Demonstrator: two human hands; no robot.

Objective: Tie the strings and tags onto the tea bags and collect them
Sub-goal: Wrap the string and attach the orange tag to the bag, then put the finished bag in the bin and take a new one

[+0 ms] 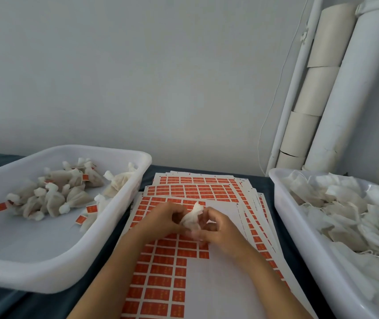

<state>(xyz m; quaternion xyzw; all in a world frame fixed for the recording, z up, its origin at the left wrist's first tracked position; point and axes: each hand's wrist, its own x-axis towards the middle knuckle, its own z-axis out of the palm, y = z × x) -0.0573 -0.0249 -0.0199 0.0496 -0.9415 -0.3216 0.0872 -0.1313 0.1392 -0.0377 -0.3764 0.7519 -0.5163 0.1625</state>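
Both hands pinch tea bag; tag sheets red, print unreadable.

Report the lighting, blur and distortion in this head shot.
Head view: soft, even light, faint shadows, no glare; wide-angle bending curves the pipes and white bins; fingertips of both hands around the tea bag are motion-blurred; the print on the tag sheets is too soft to read.

I see a dark blue table bearing two white plastic tubs flanking stacked sheets of orange tags.
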